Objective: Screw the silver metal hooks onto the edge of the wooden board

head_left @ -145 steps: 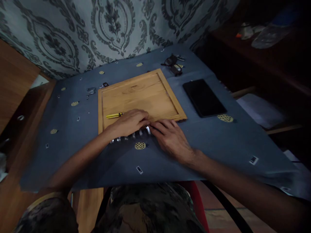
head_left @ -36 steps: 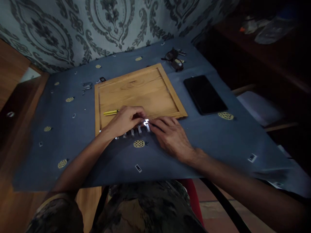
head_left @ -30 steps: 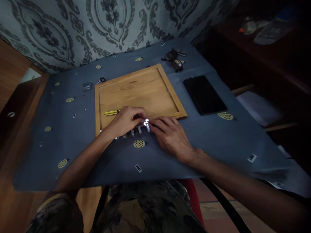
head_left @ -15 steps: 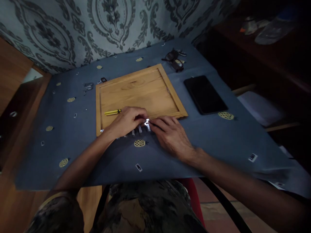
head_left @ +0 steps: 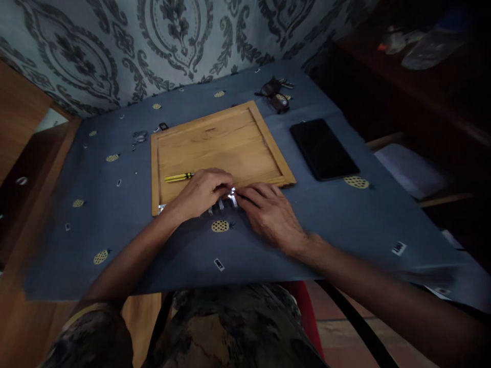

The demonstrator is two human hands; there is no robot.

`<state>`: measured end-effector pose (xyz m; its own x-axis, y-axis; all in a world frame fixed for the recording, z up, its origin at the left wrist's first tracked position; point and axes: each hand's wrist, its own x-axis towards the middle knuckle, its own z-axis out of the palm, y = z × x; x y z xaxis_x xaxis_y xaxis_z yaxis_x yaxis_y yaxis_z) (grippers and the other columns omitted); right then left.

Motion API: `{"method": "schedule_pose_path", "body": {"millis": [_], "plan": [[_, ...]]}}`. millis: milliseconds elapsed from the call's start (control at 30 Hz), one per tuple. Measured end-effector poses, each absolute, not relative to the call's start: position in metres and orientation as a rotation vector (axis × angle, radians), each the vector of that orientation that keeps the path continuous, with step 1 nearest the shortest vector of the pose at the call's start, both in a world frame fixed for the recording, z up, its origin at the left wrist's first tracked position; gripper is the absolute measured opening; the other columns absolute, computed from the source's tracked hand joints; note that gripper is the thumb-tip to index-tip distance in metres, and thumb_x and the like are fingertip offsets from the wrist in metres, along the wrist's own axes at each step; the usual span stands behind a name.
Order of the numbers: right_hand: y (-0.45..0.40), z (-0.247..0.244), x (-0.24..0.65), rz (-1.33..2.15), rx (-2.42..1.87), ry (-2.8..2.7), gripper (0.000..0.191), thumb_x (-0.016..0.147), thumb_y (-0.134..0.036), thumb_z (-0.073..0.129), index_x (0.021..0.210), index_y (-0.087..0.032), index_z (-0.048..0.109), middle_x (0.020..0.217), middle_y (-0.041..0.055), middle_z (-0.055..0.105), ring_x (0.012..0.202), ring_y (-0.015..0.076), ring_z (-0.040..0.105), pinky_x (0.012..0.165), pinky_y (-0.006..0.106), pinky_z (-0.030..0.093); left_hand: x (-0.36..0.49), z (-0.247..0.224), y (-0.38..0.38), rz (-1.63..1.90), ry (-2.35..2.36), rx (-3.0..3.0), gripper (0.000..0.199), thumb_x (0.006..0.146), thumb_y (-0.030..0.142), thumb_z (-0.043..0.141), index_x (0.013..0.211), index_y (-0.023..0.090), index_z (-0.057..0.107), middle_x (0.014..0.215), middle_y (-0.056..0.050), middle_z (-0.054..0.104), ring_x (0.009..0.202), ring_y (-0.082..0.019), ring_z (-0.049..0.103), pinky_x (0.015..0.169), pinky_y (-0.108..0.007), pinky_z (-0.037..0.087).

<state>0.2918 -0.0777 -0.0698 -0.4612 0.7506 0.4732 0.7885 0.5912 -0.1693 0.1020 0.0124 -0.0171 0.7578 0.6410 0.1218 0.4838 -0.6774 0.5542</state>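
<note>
A small shiny metal piece (head_left: 231,193) sits at the near edge of the wooden board (head_left: 218,145), between my fingertips. My left hand (head_left: 203,191) reaches over the board's near rim, thumb and fingers pinched on the piece from the left. From the right, my right hand (head_left: 272,217) holds the same piece, its fingers bent close together. Several narrow shiny strips (head_left: 221,204) stick out below the rim beside my left fingers. A yellow-and-black handled tool (head_left: 177,177) lies on the board, its far end hidden behind my left hand.
A black tablet (head_left: 324,149) lies right of the board, with sunglasses (head_left: 273,96) and keys (head_left: 286,83) behind. Small metal parts (head_left: 139,136) and a dark buckle-like piece (head_left: 163,126) are at the left. A blue pineapple-print cloth (head_left: 153,271) covers the table.
</note>
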Motion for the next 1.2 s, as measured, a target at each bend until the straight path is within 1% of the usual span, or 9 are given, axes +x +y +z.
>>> {"method": "schedule_pose_path", "body": {"millis": [167, 433, 600, 800, 1033, 1200], "plan": [[-0.078, -0.069, 0.292, -0.116, -1.222, -2.324, 0.035, 0.095, -0.006, 0.053, 0.123, -0.018, 0.072, 0.114, 0.0098, 0.076, 0.103, 0.0273, 0.058, 0.086, 0.041, 0.043, 0.102, -0.018, 0.012, 0.414, 0.819, 2.497, 0.021, 0.089, 0.004, 0.061, 0.071, 0.016, 0.064, 0.073, -0.001, 0.063, 0.076, -0.014, 0.060, 0.072, -0.025, 0.042], [-0.077, -0.069, 0.292, -0.143, -1.226, -2.332, 0.034, 0.097, -0.007, 0.050, 0.121, -0.019, 0.071, 0.116, 0.0088, 0.076, 0.104, 0.0269, 0.058, 0.086, 0.040, 0.043, 0.102, -0.020, 0.011, 0.416, 0.807, 2.537, 0.024, 0.091, 0.007, 0.061, 0.069, 0.016, 0.063, 0.071, -0.001, 0.060, 0.074, -0.014, 0.057, 0.070, -0.026, 0.040], [-0.077, -0.068, 0.291, -0.193, -1.238, -2.343, 0.031, 0.099, -0.010, 0.048, 0.118, -0.019, 0.072, 0.112, 0.0072, 0.076, 0.102, 0.0251, 0.058, 0.086, 0.037, 0.042, 0.103, -0.019, 0.011, 0.405, 0.813, 2.528, 0.020, 0.089, 0.007, 0.063, 0.071, 0.016, 0.064, 0.076, -0.002, 0.064, 0.077, -0.014, 0.059, 0.071, -0.025, 0.041], [-0.077, -0.070, 0.291, -0.170, -1.218, -2.320, 0.032, 0.096, -0.007, 0.052, 0.120, -0.017, 0.071, 0.115, 0.0083, 0.076, 0.104, 0.0264, 0.058, 0.086, 0.040, 0.042, 0.102, -0.014, 0.012, 0.372, 0.836, 2.497, 0.015, 0.087, 0.006, 0.065, 0.076, 0.016, 0.068, 0.078, -0.001, 0.067, 0.076, -0.013, 0.062, 0.072, -0.024, 0.043], [-0.077, -0.070, 0.291, -0.166, -1.234, -2.323, 0.033, 0.096, -0.006, 0.052, 0.119, -0.019, 0.072, 0.117, 0.0078, 0.076, 0.104, 0.0261, 0.058, 0.086, 0.039, 0.043, 0.102, -0.012, 0.013, 0.352, 0.858, 2.444, 0.014, 0.086, 0.005, 0.064, 0.078, 0.015, 0.068, 0.078, -0.001, 0.069, 0.074, -0.012, 0.062, 0.071, -0.023, 0.043], [-0.078, -0.069, 0.291, -0.154, -1.246, -2.346, 0.036, 0.095, -0.006, 0.051, 0.122, -0.020, 0.071, 0.119, 0.0069, 0.075, 0.104, 0.0257, 0.058, 0.087, 0.039, 0.043, 0.101, -0.008, 0.013, 0.343, 0.866, 2.387, 0.015, 0.088, 0.005, 0.059, 0.081, 0.016, 0.067, 0.074, 0.002, 0.069, 0.069, -0.009, 0.061, 0.069, -0.022, 0.043]]}}
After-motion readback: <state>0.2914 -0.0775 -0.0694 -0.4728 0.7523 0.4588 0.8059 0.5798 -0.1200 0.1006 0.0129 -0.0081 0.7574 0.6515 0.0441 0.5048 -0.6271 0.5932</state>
